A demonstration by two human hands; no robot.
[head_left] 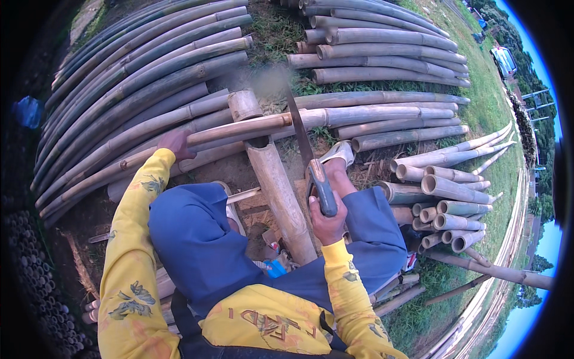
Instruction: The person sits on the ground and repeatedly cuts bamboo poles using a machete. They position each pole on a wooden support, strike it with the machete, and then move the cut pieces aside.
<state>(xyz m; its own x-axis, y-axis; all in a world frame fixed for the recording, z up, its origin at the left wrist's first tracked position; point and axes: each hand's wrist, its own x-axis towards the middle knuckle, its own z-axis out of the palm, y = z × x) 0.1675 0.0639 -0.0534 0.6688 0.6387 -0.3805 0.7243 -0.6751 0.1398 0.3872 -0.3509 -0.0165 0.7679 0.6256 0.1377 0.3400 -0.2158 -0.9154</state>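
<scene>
My right hand [329, 218] is closed around the dark and wooden handle of a handsaw [302, 133], its blade pointing away from me. The blade stands across a long bamboo pole [239, 127] close to the pole's right end; I cannot tell whether it is in the wood or just beside it. Farther left, my left hand [175, 145] grips the same pole from above. A thick bamboo support [280, 200] with a dark opening slopes up between my legs, and the pole crosses over it. Another pale bamboo pole [365, 113] extends right beyond the blade.
Long bamboo poles [149, 66] lie side by side at the far left, with more poles [388, 52] at the far right. A stack of cut bamboo [454, 206] sits to my right. My sandalled foot [339, 154] is beside the blade. A blurry smear covers the top middle.
</scene>
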